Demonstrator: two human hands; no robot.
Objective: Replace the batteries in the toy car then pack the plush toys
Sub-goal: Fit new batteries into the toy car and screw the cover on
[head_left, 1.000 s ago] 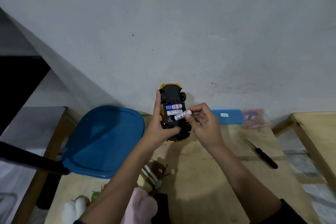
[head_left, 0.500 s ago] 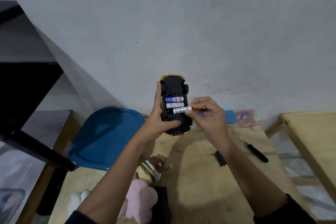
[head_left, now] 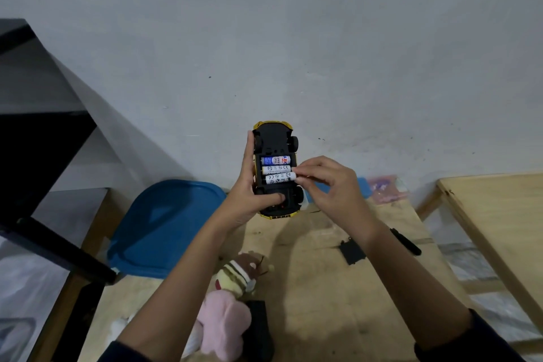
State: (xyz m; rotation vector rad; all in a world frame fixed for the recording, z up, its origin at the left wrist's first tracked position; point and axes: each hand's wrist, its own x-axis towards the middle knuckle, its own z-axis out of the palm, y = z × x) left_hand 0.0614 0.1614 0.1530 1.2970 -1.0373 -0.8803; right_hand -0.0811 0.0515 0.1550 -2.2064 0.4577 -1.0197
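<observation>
Yellow toy car [head_left: 274, 138] upside down, batteries [head_left: 275, 169] in open bay, plush toys [head_left: 223, 320]

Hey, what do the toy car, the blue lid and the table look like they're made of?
Toy car: probably moulded plastic, matte black underside with a yellow body edge. Blue lid: likely plastic, smooth with a soft sheen and a moulded rim. Table: pale wood, apparently unfinished, showing grain and scuffs.
</observation>
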